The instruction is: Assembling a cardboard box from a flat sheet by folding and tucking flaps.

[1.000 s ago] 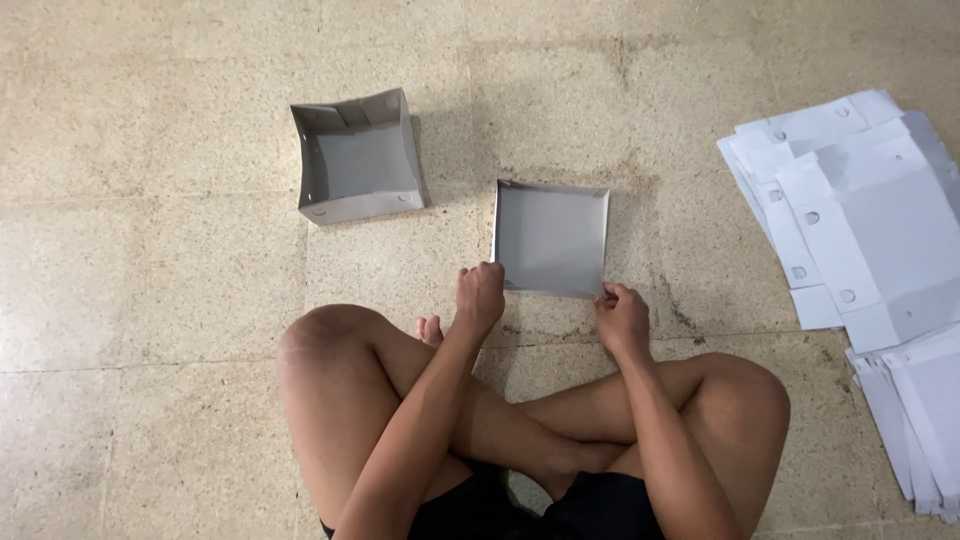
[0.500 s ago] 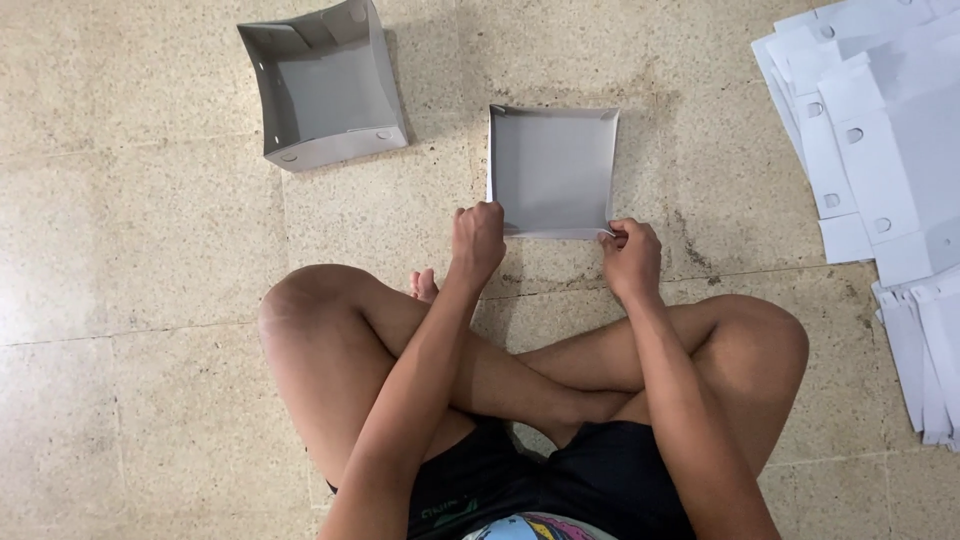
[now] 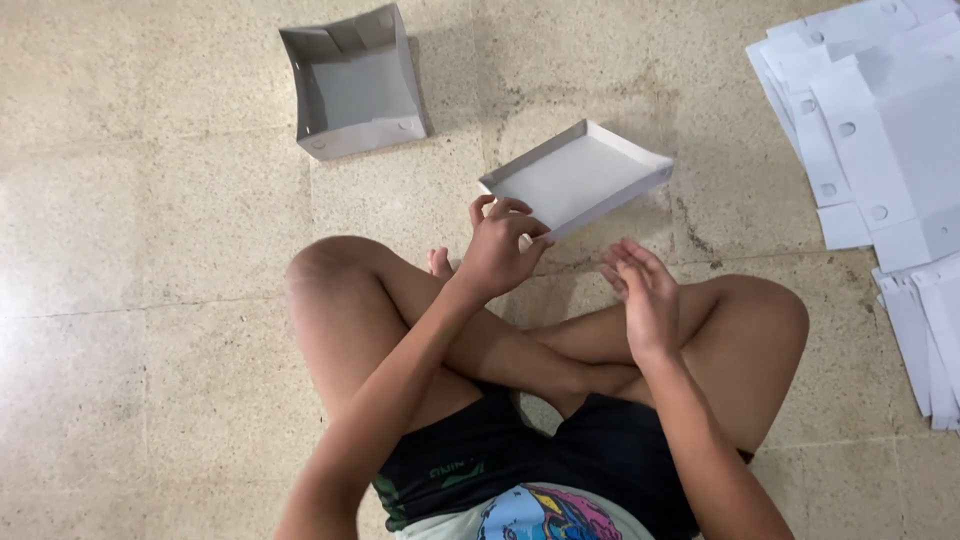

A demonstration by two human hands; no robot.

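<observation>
Far left on the speckled tile floor (image 3: 150,250): a deeper grey cardboard box (image 3: 355,85), open-topped, walls folded upright, small round holes along the front wall, nothing inside. Just right of centre, a shallow white cardboard tray (image 3: 578,178), also open and holding nothing, turned at an angle to the tiles, its far right corner pointing toward the paper stack. Low folded walls on all sides, flat pale bottom, near-left corner raised slightly off the floor. Left hand (image 3: 497,250) at that near-left corner, fingers (image 3: 510,208) curled and pinching the tray's edge. Right hand (image 3: 643,290) just right of the tray's near edge, apart from it, fingers (image 3: 625,258) released and spread, palm turned inward, holding nothing. Below both hands, crossed bare legs (image 3: 400,310) resting on the floor, dark shorts at the bottom edge. Far right, well apart from the tray: a fanned stack of flat white cardboard sheets (image 3: 880,120) with punched round holes, unfolded, running down the right edge of the view.
</observation>
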